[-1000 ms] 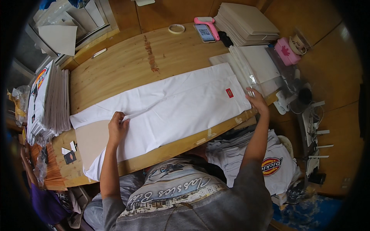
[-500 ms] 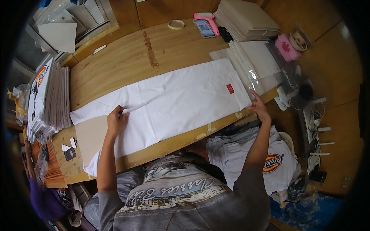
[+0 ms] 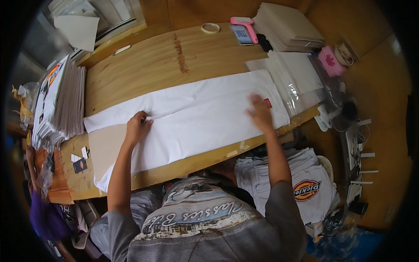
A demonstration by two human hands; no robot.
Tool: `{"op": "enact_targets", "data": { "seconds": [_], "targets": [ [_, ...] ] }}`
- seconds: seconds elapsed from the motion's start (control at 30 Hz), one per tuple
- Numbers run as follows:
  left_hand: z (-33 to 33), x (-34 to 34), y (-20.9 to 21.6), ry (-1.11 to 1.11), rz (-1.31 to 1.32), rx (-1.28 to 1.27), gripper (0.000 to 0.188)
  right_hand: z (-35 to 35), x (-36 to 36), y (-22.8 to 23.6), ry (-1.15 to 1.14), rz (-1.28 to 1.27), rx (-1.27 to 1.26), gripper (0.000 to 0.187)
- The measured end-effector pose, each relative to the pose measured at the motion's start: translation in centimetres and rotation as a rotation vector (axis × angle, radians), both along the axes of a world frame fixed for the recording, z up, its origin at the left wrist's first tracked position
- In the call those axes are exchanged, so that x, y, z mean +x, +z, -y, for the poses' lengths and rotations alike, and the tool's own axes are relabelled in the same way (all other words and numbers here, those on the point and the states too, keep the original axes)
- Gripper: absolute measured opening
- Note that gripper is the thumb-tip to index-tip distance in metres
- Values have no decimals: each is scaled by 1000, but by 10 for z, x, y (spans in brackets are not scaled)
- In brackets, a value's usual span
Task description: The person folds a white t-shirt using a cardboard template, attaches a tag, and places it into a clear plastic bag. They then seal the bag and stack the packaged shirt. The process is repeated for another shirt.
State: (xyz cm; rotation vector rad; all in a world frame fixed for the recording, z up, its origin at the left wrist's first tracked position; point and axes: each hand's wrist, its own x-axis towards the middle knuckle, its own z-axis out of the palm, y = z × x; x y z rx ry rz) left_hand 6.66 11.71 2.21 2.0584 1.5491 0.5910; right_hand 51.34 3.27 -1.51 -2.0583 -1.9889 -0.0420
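Observation:
A long folded white shirt (image 3: 192, 126) lies across the wooden table, with a small red label (image 3: 267, 103) near its right end. A beige cardboard sheet (image 3: 107, 146) shows at the garment's left end, partly covered by cloth. My left hand (image 3: 138, 127) is closed in a pinch on the shirt's fabric, beside the cardboard, where a crease runs off to the right. Over the shirt's right part is my right hand (image 3: 261, 114), blurred by motion, its thumb apart from the fingers and nothing seen in it. It partly covers the red label.
Folded white shirts (image 3: 61, 107) are stacked at the left, near small tags (image 3: 80, 164). Farther back lie a tape roll (image 3: 210, 28), a phone (image 3: 241, 35) and a pink-handled roller (image 3: 249, 30). Clear plastic bags (image 3: 290, 83) and cardboard (image 3: 290, 28) sit at right. More shirts (image 3: 283, 174) hang below.
My right hand has moved left from the shirt's right edge to over the cloth by the red label. My left hand keeps its pinch. The whole view has shifted slightly.

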Motion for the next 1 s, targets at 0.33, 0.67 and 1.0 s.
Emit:
{"op": "enact_targets", "data": {
  "seconds": [0.33,0.67,1.0],
  "targets": [
    [-62,13,10,-300,-376,-245,54,-38,-204,30,527,-161,109,41],
    [46,-89,30,-280,-221,-326,70,-25,-300,15,689,22,-82,60],
    [197,-232,24,169,-558,122,58,-24,-307,16,714,55,-89,59]
  ]
}}
